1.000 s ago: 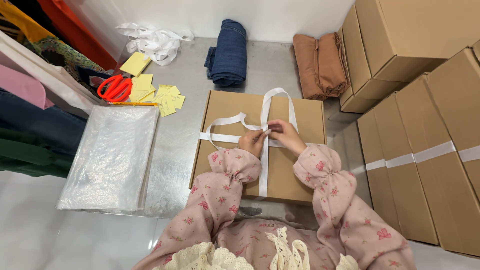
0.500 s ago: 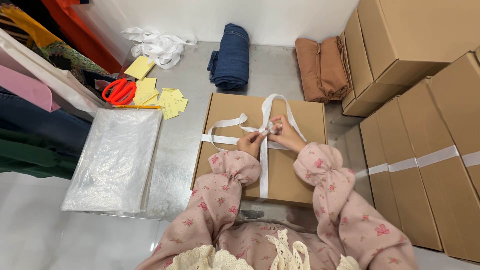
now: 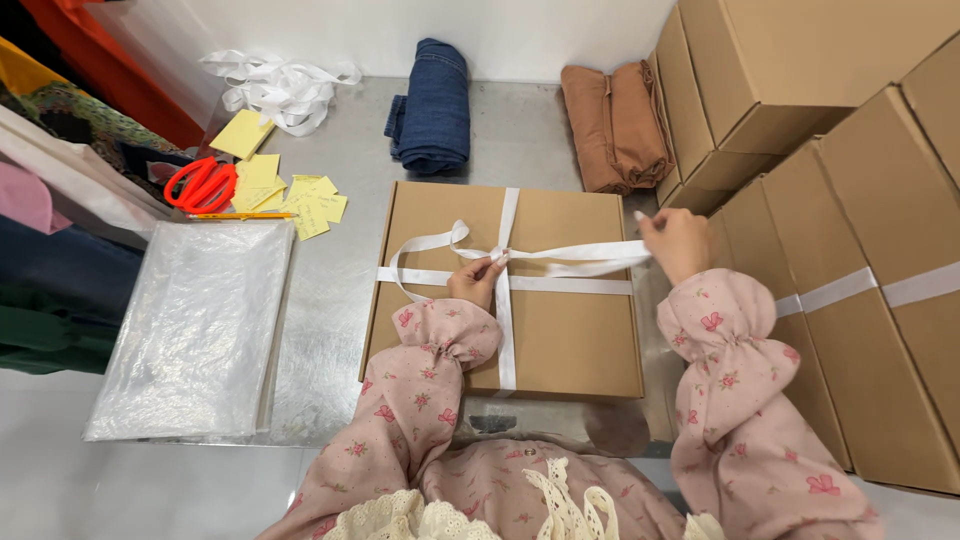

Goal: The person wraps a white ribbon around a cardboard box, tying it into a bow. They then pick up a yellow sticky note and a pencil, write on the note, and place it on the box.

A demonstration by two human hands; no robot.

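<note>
Head view: our left hand [image 3: 478,282] pinches the ribbon [image 3: 560,257] knot on the box [image 3: 560,340]; our right hand [image 3: 678,243] seemingly grips its end.

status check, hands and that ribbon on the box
Left hand pinching ribbon at the knot on the box. Right hand holding ribbon end, off box's right edge. Nothing in the way.

Work surface is a metal table [image 3: 330,290], grey and dully reflective, set against a plain white wall [image 3: 540,30]. Pale glossy floor [image 3: 60,470] shows below the table's near edge. Stacked brown cardboard cartons [image 3: 800,70] stand along the right side, some banded with white tape. Hanging garments [image 3: 60,200] in orange, yellow, pink, navy and green crowd the left edge. Lighting is even and diffuse; its source is out of view.
</note>
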